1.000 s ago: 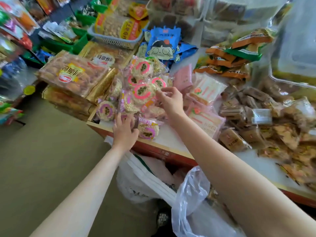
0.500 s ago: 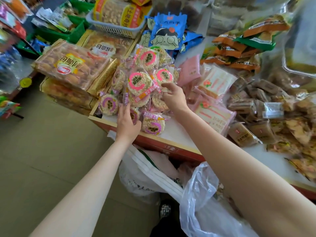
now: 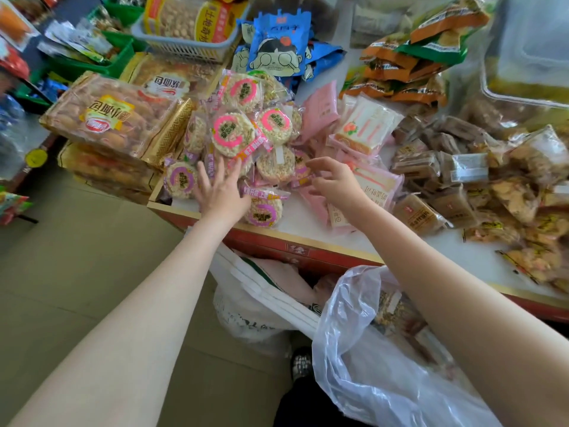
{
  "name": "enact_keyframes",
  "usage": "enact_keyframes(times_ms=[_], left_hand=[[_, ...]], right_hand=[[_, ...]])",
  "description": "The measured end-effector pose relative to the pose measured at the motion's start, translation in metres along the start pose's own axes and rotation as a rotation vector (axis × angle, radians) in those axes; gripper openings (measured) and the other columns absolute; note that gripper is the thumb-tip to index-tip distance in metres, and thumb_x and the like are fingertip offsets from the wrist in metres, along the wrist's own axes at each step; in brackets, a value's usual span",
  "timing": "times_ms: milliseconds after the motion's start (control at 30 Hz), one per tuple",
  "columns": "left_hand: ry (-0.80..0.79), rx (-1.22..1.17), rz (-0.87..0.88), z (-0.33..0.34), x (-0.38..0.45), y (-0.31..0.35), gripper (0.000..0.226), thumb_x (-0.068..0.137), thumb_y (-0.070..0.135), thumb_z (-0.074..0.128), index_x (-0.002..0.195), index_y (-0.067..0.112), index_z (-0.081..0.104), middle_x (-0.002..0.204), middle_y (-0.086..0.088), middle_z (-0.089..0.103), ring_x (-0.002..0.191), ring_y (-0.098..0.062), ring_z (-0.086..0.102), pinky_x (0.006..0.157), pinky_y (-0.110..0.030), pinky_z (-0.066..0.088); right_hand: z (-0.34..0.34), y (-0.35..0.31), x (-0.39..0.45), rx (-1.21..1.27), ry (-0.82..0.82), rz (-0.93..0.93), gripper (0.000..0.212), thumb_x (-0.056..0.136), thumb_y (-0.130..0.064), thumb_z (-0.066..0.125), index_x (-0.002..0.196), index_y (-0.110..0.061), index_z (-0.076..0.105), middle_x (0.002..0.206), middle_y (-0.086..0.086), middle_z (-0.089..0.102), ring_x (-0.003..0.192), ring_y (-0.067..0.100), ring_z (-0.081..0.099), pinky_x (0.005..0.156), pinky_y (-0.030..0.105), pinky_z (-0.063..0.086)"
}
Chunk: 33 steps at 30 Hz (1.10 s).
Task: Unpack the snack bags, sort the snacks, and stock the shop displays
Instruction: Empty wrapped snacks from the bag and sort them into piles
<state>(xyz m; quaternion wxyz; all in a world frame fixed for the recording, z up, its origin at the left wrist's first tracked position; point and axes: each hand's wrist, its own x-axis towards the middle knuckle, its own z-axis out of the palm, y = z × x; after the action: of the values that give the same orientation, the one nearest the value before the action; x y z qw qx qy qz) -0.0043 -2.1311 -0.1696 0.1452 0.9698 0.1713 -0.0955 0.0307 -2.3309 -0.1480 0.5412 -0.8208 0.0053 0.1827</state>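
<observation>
A heap of round rice-cake packs (image 3: 234,131) with pink and purple labels lies on the white display counter (image 3: 311,229). My left hand (image 3: 220,192) rests flat against the front of the heap, fingers spread and straight, next to a purple-label pack (image 3: 181,180) and over another (image 3: 264,211). My right hand (image 3: 335,180) hovers just right of the heap with loosely curled fingers and holds nothing. A clear plastic snack bag (image 3: 363,343) hangs open below my right forearm, and a white bag (image 3: 261,306) sits beside it on the floor.
Large bread packs (image 3: 107,118) lie left of the heap. Pink sandwich-cake packs (image 3: 366,127) and brown wrapped cakes (image 3: 431,167) fill the counter to the right. Blue cartoon bags (image 3: 277,47), orange-green packs (image 3: 409,63) and a basket (image 3: 184,41) sit behind. The counter's red edge (image 3: 295,251) faces me.
My right hand has let go of the rice-cake pack and drawn back to the right of the heap. My left hand has slid up and flattened against the heap's front.
</observation>
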Motion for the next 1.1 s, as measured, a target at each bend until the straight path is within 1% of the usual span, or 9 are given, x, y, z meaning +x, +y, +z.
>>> enact_keyframes(times_ms=[133, 200, 267, 367, 467, 633, 800, 967, 1100], left_hand=[[-0.016, -0.021, -0.041, -0.006, 0.010, 0.008, 0.077, 0.092, 0.033, 0.052, 0.150, 0.034, 0.002, 0.158, 0.004, -0.012, 0.143, -0.034, -0.017, 0.113, -0.056, -0.001], [-0.002, -0.056, -0.044, -0.008, 0.012, 0.009, 0.080, 0.092, 0.030, 0.053, 0.149, 0.036, -0.002, 0.158, 0.004, -0.011, 0.143, -0.035, -0.016, 0.113, -0.057, 0.000], [0.009, -0.081, -0.054, -0.010, 0.016, 0.009, 0.082, 0.093, 0.025, 0.052, 0.147, 0.040, -0.007, 0.158, 0.003, -0.010, 0.142, -0.037, -0.017, 0.113, -0.057, 0.000], [-0.025, -0.066, -0.072, -0.011, 0.023, 0.009, 0.083, 0.094, 0.024, 0.050, 0.146, 0.043, -0.012, 0.158, 0.001, -0.015, 0.140, -0.041, -0.021, 0.112, -0.059, -0.001], [-0.004, -0.085, -0.052, -0.011, 0.034, 0.008, 0.086, 0.093, 0.020, 0.051, 0.144, 0.044, -0.014, 0.157, 0.000, -0.016, 0.138, -0.043, -0.021, 0.111, -0.062, -0.004], [-0.013, -0.155, -0.002, -0.013, 0.054, 0.004, 0.084, 0.094, 0.017, 0.050, 0.146, 0.042, -0.011, 0.158, -0.003, -0.012, 0.139, -0.043, -0.019, 0.112, -0.061, -0.006], [-0.034, -0.266, 0.007, -0.018, 0.058, 0.005, 0.077, 0.096, 0.025, 0.050, 0.147, 0.040, -0.005, 0.158, -0.003, -0.008, 0.141, -0.041, -0.013, 0.113, -0.059, 0.006], [0.051, -0.278, 0.031, -0.011, 0.049, -0.004, 0.069, 0.095, 0.030, 0.049, 0.149, 0.035, 0.007, 0.159, -0.002, -0.002, 0.143, -0.038, -0.004, 0.113, -0.058, 0.009], [0.150, -0.332, 0.068, -0.007, 0.035, -0.008, 0.067, 0.093, 0.018, 0.051, 0.150, 0.029, 0.016, 0.159, -0.004, 0.004, 0.145, -0.032, 0.001, 0.116, -0.053, 0.009]], right_hand=[[0.009, -0.007, 0.008, -0.162, -0.039, -0.082, 0.055, 0.085, 0.007, 0.039, 0.134, -0.016, 0.047, 0.136, 0.005, 0.047, 0.111, 0.025, 0.057, 0.084, 0.030, 0.051], [0.019, -0.018, 0.016, -0.336, -0.076, -0.202, 0.068, 0.082, 0.011, 0.040, 0.142, -0.021, 0.038, 0.148, 0.010, 0.032, 0.128, 0.026, 0.043, 0.098, 0.031, 0.043], [0.034, -0.030, 0.025, -0.464, -0.135, -0.306, 0.082, 0.079, 0.015, 0.041, 0.147, -0.029, 0.027, 0.157, 0.010, 0.009, 0.139, 0.031, 0.024, 0.105, 0.033, 0.035], [0.050, -0.046, 0.038, -0.636, -0.195, -0.356, 0.096, 0.074, 0.021, 0.032, 0.148, -0.038, 0.015, 0.157, 0.009, -0.014, 0.144, 0.040, 0.002, 0.113, 0.047, 0.021], [0.058, -0.054, 0.056, -0.733, -0.202, -0.325, 0.099, 0.072, 0.023, 0.029, 0.149, -0.037, 0.011, 0.156, 0.013, -0.019, 0.143, 0.040, -0.011, 0.115, 0.051, 0.011], [0.071, -0.055, 0.093, -0.825, -0.242, -0.301, 0.098, 0.071, 0.020, 0.027, 0.149, -0.037, 0.010, 0.156, 0.014, -0.018, 0.141, 0.044, -0.015, 0.114, 0.061, 0.007], [0.070, -0.063, 0.100, -0.846, -0.225, -0.274, 0.094, 0.078, 0.019, 0.029, 0.150, -0.037, 0.006, 0.156, 0.014, -0.019, 0.140, 0.046, -0.015, 0.112, 0.063, 0.005], [0.069, -0.069, 0.105, -0.867, -0.200, -0.270, 0.092, 0.081, 0.017, 0.032, 0.149, -0.040, 0.010, 0.157, 0.009, -0.018, 0.141, 0.046, -0.010, 0.110, 0.062, 0.019], [0.062, -0.054, 0.095, -0.853, -0.160, -0.340, 0.094, 0.074, 0.020, 0.030, 0.149, -0.034, 0.015, 0.157, 0.013, -0.012, 0.142, 0.044, -0.005, 0.111, 0.055, 0.022]])
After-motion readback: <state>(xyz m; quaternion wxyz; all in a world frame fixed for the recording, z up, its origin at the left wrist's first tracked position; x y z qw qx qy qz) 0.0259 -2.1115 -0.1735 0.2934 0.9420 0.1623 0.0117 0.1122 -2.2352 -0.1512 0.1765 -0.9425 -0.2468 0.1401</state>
